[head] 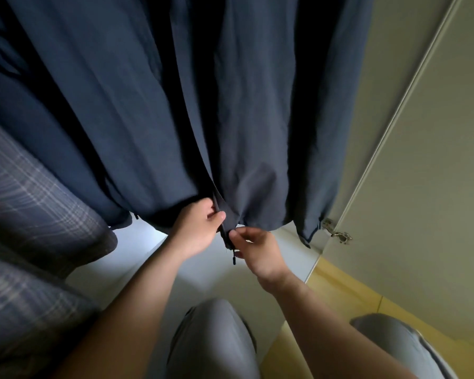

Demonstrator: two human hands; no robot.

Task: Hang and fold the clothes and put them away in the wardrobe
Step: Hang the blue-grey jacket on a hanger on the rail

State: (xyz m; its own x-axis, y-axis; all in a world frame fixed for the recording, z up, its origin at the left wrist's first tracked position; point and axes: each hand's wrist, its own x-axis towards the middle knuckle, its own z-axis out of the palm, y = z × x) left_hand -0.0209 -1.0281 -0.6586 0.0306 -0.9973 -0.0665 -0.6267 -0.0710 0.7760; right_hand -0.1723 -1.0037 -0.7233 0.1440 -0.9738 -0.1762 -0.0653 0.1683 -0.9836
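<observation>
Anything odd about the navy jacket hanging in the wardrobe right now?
Nothing looks damaged or spilled. The navy jacket hangs in loose folds. Its zipper pull dangles at the very bottom of the hem, so the front looks unzipped. The left hand grips one front edge, and the right hand pinches the hem beside the pull.

A person's left hand [200, 228] grips the front edge of a navy jacket [175, 105] hanging in a wardrobe, while the right hand [257, 250] pinches the lower end of its zip [226, 239] at the hem, a dark zip pull [233, 260] dangling below. A plaid garment [25, 201] hangs at near left. At right stands the pale wardrobe door [408, 187] with a metal hinge [337, 232]. Grey-trousered knees [216, 337] show nearest, above the white wardrobe base [148, 258] and yellow floor [340, 291].
</observation>
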